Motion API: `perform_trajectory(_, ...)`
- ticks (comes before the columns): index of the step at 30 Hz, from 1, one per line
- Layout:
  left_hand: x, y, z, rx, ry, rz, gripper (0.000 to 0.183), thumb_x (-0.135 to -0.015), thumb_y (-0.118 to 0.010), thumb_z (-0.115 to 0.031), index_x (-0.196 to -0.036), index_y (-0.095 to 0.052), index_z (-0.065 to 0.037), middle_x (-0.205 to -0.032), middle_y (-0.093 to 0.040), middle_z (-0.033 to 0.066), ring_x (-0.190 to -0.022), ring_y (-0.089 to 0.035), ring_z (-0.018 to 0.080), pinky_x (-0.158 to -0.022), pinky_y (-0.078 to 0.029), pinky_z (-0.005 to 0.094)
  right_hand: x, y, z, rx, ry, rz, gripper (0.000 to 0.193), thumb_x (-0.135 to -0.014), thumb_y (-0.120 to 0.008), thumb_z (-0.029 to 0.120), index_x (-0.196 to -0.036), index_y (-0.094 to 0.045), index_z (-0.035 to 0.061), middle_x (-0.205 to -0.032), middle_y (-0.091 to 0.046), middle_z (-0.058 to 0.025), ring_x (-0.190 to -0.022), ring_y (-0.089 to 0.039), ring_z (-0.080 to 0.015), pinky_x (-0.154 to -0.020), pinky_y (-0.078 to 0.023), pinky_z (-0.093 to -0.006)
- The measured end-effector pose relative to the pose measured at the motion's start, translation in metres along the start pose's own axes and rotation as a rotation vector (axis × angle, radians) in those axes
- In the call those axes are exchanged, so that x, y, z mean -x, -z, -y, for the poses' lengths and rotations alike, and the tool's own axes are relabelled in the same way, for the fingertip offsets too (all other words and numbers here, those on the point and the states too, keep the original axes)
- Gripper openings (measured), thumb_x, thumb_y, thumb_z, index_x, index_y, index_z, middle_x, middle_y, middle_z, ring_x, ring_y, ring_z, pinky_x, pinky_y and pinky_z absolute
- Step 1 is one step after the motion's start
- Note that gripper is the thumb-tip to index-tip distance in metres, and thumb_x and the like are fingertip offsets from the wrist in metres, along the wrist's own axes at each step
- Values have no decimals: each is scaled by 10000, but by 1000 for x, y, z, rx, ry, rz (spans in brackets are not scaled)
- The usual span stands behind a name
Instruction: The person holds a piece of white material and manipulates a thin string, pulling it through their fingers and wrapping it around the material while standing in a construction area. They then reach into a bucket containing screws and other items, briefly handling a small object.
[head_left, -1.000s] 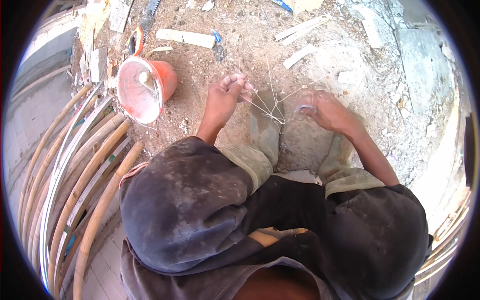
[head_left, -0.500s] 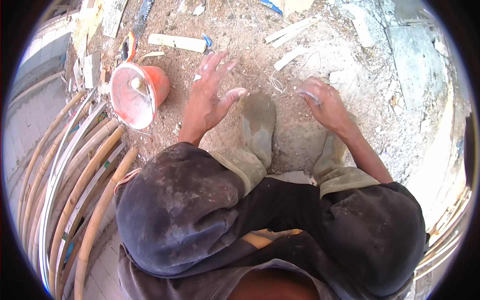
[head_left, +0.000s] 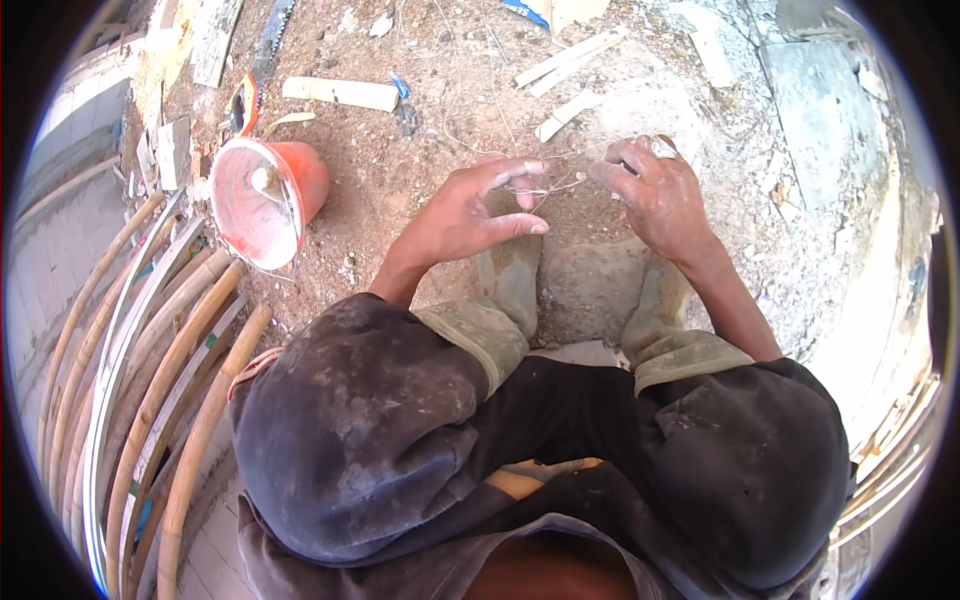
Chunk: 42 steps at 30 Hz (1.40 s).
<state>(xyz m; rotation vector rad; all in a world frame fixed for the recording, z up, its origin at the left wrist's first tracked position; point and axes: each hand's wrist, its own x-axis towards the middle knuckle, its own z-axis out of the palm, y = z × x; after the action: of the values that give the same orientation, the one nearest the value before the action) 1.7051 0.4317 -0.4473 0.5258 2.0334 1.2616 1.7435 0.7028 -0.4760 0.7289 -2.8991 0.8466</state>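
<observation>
This looks like a building site. The ground [head_left: 370,160] under the fingers [head_left: 515,169] is bare dirt, all rough and crumbly. Flat bits of wood [head_left: 567,117] lie just past the fingers. To their left sits a dusty red bucket [head_left: 311,182], and past it lies a saw [head_left: 269,55] with an orange handle [head_left: 250,103]. Long poles [head_left: 212,430] lie farther left.

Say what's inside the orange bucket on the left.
Inside the bucket is a pale round thing, too unclear to identify, and whitish residue on the inner wall. The inside of the right-hand wall and whatever lies beneath are hidden.
</observation>
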Motion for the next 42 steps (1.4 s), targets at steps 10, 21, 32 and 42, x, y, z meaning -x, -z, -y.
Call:
perform_trajectory(10, 11, 7, -1, 465, 55, -61, 294, -909, -703, -103, -1180, -650, -3, -1030, -647, 39, -962, -608, 136, -871, -483, 314, -3, 11, 0, 17, 40, 51, 258, -812, -597, 49, -1025, -694, 158, -998, -629, -35, -747, -685, -205, -947, -500, -412)
perform_trajectory(21, 10, 11, -17, -381, -328, -165, 204, -870, -725, -99, -1073, -707, -93, -1009, -718, 50, -894, -665, 210, -872, -470, 348, -2, 13, -2, 32, 49, 144, 254, -821, -586, 42, -1018, -702, 151, -973, -621, -62, -758, -682, -218, -899, -516, -394)
perform_trajectory(32, 11, 7, -12, -280, -178, -267, 112, -888, -695, -50, -996, -670, -32, -942, -685, 98, -854, -658, 242, -751, -512, 336, 6, 13, -11, 24, 14, 101, 291, -806, -579, 5, -1009, -716, 163, -935, -601, -56, -773, -670, -222, -946, -498, -413)
perform_trajectory(42, 15, 2, -5, -250, -151, -185, 71, -929, -656, -63, -970, -625, -16, -879, -632, 90, -779, -613, 193, -705, -488, 311, 4, 17, -3, 27, -45, 222, 303, -807, -553, -13, -1003, -728, 139, -933, -615, -76, -773, -672, -251, -966, -483, -445)
